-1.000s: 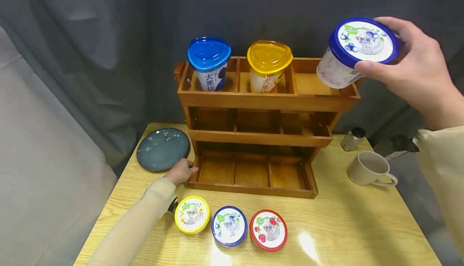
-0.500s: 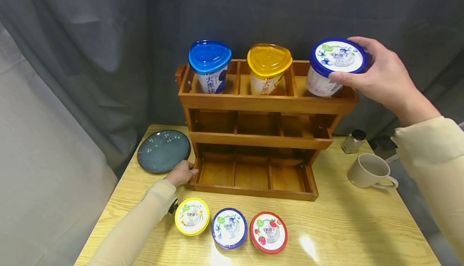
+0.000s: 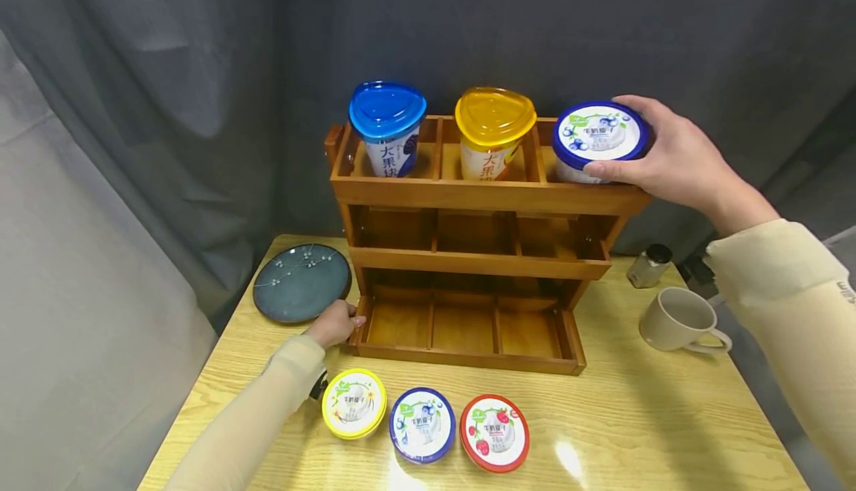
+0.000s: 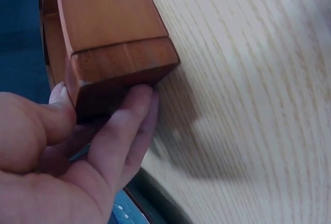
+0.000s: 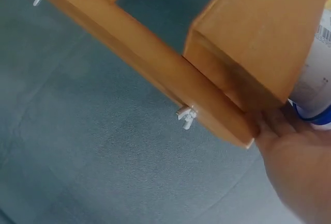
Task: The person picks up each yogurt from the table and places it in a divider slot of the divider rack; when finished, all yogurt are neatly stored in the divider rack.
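My right hand (image 3: 675, 160) grips a round yogurt tub (image 3: 602, 134) with a dark blue, blueberry-printed lid, thumb at the front of the lid and fingers behind. The tub's lower part is hidden behind the front board of the top tier, in the right compartment. In the right wrist view the hand (image 5: 297, 157) is close against the rack's end, the tub's white side (image 5: 315, 76) beyond it. My left hand (image 3: 332, 324) holds the left end of the bottom tier of the wooden rack (image 3: 468, 357); the left wrist view shows thumb and fingers pinching its corner (image 4: 124, 63).
A blue-lidded cup (image 3: 388, 127) and a yellow-lidded cup (image 3: 493, 133) stand in the top tier. In front lie a yellow tub (image 3: 354, 403), a blue tub (image 3: 423, 424) and a red tub (image 3: 495, 432). A plate (image 3: 302, 283), mug (image 3: 682, 320) and jar (image 3: 649, 266) flank the rack.
My right hand has brought the blue-lidded tub down and leftward, from above the rack's right end into the top right compartment. The left hand has stayed on the bottom tier.
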